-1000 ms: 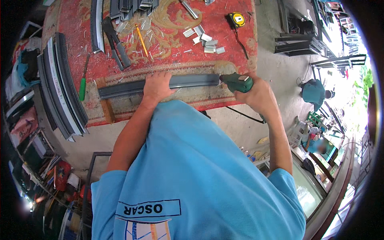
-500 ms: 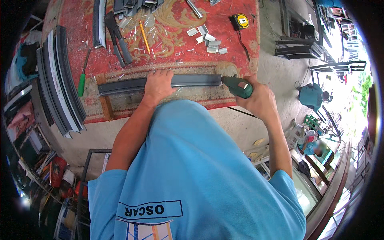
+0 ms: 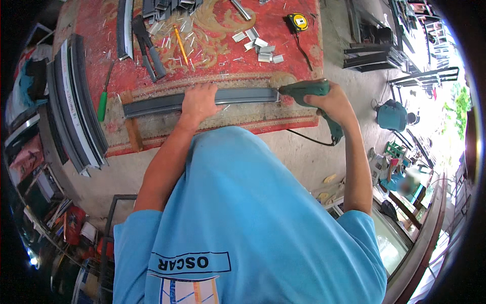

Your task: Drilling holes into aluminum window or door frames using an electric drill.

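A dark grey metal profile [image 3: 248, 95] lies crosswise near the front edge of the table. My left hand [image 3: 199, 104] is clasped over its middle, with the fingers on the far side and the thumb on the near side. In my right hand [image 3: 335, 105] is a green power drill [image 3: 309, 90], its handle and cord end pointing back toward me. The drill's tip is at the right end of the profile; whether it touches the metal is too small to tell. Under the profile's left end runs a wooden strip [image 3: 133, 133].
A red patterned carpet [image 3: 116, 76] covers the table. On it lie a green-handled screwdriver [image 3: 103, 104], a crimping-type plier tool [image 3: 149, 53], a yellow pencil [image 3: 180, 45], cut metal pieces [image 3: 264, 50] and a tape measure [image 3: 296, 23]. Long profiles [image 3: 76, 101] stand at left. A person [image 3: 397, 180] sits far right.
My right hand has turned the drill, so its body now shows side-on with the handle visible. The drill's tip stays by the profile's right end. My left hand keeps its hold.
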The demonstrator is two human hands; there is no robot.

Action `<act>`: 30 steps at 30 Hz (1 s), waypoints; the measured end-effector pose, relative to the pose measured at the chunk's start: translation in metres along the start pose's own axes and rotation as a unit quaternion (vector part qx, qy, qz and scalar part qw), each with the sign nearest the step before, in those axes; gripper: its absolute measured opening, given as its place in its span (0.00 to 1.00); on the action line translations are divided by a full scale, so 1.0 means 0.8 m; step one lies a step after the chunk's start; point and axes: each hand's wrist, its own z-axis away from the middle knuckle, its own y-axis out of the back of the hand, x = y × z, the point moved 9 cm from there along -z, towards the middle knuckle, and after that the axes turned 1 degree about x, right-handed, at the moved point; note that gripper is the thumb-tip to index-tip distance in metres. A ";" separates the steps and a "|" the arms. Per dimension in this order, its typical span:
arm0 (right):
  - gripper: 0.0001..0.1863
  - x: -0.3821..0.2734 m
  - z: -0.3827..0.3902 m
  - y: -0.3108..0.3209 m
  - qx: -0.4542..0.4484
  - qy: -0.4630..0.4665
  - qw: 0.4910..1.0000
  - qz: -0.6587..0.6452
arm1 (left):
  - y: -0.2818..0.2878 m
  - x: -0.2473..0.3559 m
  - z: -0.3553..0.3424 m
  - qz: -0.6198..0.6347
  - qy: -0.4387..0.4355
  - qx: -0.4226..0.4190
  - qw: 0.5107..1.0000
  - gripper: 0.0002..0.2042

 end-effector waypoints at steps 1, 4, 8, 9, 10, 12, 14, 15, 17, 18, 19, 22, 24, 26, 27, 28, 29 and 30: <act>0.24 0.014 0.004 -0.002 0.016 0.003 0.999 -0.046 | -0.007 -0.001 -0.003 -0.007 -0.007 0.001 1.000 0.31; 0.28 0.018 0.032 -0.019 0.045 -0.002 0.997 -0.057 | -0.003 0.002 -0.005 -0.010 -0.007 -0.008 1.000 0.32; 0.36 -0.025 0.056 -0.015 0.095 0.007 0.995 0.030 | 0.001 0.002 -0.004 -0.013 -0.002 -0.010 1.000 0.33; 0.35 -0.010 0.057 -0.014 0.093 -0.013 0.995 0.027 | 0.001 0.004 -0.003 -0.015 -0.006 -0.009 1.000 0.33; 0.35 -0.003 0.058 -0.013 0.091 -0.032 0.995 0.025 | 0.000 0.004 -0.002 -0.011 -0.001 -0.021 1.000 0.33; 0.34 -0.009 0.080 -0.005 0.103 -0.025 0.994 0.010 | 0.001 0.003 -0.002 -0.008 0.002 -0.031 0.999 0.32; 0.34 -0.007 0.100 -0.004 0.112 -0.019 0.994 -0.002 | 0.003 0.006 -0.001 -0.024 -0.010 -0.011 1.000 0.31; 0.34 -0.005 0.104 -0.006 0.116 -0.008 0.993 0.000 | 0.002 0.006 -0.002 -0.024 -0.010 -0.011 1.000 0.31; 0.33 0.001 0.111 -0.012 0.141 0.018 0.990 0.002 | 0.002 0.006 -0.002 -0.023 -0.005 -0.012 1.000 0.31; 0.33 0.007 0.110 -0.018 0.141 0.016 0.990 0.002 | 0.002 0.007 -0.001 -0.022 -0.006 -0.014 1.000 0.31; 0.33 0.011 0.108 -0.023 0.145 0.019 0.989 -0.007 | 0.003 0.007 -0.001 -0.022 -0.007 -0.009 1.000 0.30; 0.34 0.011 0.105 -0.030 0.134 0.006 0.991 0.000 | 0.002 0.005 -0.004 -0.017 -0.008 -0.015 1.000 0.31; 0.35 0.014 0.103 -0.034 0.118 -0.011 0.993 0.014 | -0.001 0.004 -0.004 -0.011 -0.006 -0.023 1.000 0.32; 0.34 0.016 0.102 -0.036 0.124 0.007 0.992 0.013 | 0.002 0.005 -0.004 -0.023 -0.008 -0.015 1.000 0.32; 0.34 0.017 0.101 -0.037 0.124 0.007 0.992 0.012 | 0.003 0.006 -0.004 -0.024 -0.008 -0.015 1.000 0.32; 0.34 0.016 0.103 -0.036 0.131 0.016 0.991 0.013 | 0.003 0.006 -0.004 -0.023 -0.007 -0.014 1.000 0.32; 0.34 0.014 0.104 -0.035 0.138 0.024 0.990 0.015 | 0.004 0.007 -0.004 -0.022 -0.007 -0.013 1.000 0.33; 0.34 0.014 0.104 -0.035 0.139 0.025 0.990 0.015 | 0.005 0.007 -0.003 -0.023 -0.007 -0.013 1.000 0.33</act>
